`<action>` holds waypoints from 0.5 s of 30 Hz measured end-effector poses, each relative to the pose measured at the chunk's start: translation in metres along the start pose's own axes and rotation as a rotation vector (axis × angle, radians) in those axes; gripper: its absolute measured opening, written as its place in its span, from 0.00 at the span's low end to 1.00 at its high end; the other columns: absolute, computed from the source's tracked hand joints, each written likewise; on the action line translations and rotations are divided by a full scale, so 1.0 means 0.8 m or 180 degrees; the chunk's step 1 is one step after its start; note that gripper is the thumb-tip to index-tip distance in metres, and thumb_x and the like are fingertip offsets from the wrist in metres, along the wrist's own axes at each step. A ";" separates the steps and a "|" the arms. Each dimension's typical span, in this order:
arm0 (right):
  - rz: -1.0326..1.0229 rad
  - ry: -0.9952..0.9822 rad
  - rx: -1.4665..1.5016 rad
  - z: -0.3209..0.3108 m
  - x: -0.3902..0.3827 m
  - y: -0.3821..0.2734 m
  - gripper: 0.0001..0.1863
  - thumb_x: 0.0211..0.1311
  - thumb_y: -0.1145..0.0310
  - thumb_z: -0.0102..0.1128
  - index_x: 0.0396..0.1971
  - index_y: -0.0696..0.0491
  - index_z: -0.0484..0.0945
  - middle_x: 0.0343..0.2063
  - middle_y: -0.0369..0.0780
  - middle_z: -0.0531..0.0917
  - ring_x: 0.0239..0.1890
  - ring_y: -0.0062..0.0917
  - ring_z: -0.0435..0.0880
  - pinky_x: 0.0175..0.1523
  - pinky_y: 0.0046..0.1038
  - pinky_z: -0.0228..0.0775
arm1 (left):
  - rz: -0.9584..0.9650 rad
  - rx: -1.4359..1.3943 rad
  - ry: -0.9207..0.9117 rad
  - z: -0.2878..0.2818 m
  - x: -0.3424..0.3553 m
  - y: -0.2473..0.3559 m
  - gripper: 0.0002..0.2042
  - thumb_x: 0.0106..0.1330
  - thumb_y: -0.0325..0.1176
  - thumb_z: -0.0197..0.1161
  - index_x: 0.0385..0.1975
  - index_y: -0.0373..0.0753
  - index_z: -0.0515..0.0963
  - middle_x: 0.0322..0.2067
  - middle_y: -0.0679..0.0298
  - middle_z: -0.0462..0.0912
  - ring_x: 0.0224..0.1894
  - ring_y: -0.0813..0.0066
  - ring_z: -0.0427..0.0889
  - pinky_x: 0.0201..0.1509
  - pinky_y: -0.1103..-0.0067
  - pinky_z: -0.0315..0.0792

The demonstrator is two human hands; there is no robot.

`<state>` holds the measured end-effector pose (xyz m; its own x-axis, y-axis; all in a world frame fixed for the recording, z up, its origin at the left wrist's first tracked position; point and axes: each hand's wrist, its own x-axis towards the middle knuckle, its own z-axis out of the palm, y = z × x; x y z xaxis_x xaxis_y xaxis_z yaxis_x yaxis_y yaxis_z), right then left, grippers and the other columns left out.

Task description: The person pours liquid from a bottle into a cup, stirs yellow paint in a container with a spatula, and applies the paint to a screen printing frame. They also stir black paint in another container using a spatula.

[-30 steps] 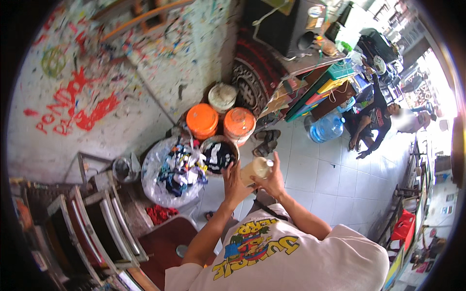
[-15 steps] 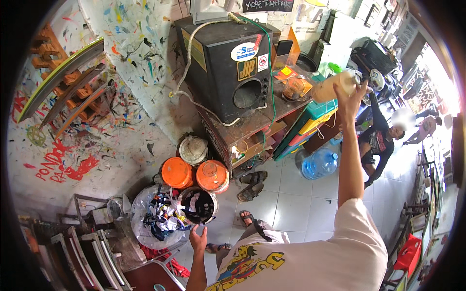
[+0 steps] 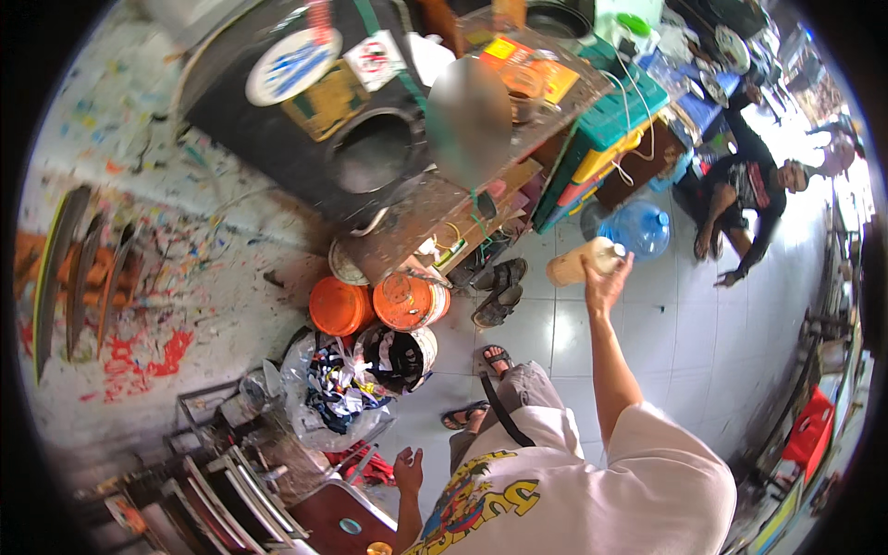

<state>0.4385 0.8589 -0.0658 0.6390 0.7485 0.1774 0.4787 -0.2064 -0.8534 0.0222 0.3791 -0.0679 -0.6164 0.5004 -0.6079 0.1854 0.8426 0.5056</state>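
My right hand [image 3: 606,281] is wrapped round a tan, cloudy plastic bottle [image 3: 569,266] with a pale top. The arm is stretched forward, and the bottle is tilted on its side above the tiled floor. Behind the bottle, from this view, a large blue water jug [image 3: 636,229] lies on the floor. Low beside my body, my left hand [image 3: 408,470] has its fingers loosely bent and apart; I see nothing in it. Nearest to that hand are a clear plastic bag of cloth scraps [image 3: 335,393] and a dark-topped wooden seat or table [image 3: 347,520].
Two orange-lidded buckets [image 3: 339,306] and an open white bucket [image 3: 427,349] stand by the wooden shelf [image 3: 407,242]. A black speaker box [image 3: 305,157] sits on it. Sandals [image 3: 499,294] lie on the floor. At right a person in black [image 3: 740,190] crouches. A teal-lidded case [image 3: 620,106] leans by the shelf.
My right hand has brought the bottle down and nearer, from beside the shelf top to over the floor. My left hand has dropped lower. The view has turned and shifted.
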 end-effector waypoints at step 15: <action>0.0737 -0.1596 -0.1986 0.183 -0.158 0.443 0.51 0.42 0.54 0.83 0.66 0.54 0.64 0.55 0.45 0.73 0.60 0.43 0.72 0.64 0.39 0.70 | -0.0375 0.0014 -0.0603 0.141 0.120 -0.118 0.24 0.70 0.39 0.68 0.55 0.23 0.75 0.49 0.49 0.86 0.51 0.67 0.87 0.59 0.75 0.77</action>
<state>0.4395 0.7836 -0.4627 0.4890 0.8055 -0.3346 0.7081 -0.5906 -0.3869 0.0314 0.3702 -0.2430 -0.4793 0.4265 -0.7670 0.1242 0.8981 0.4218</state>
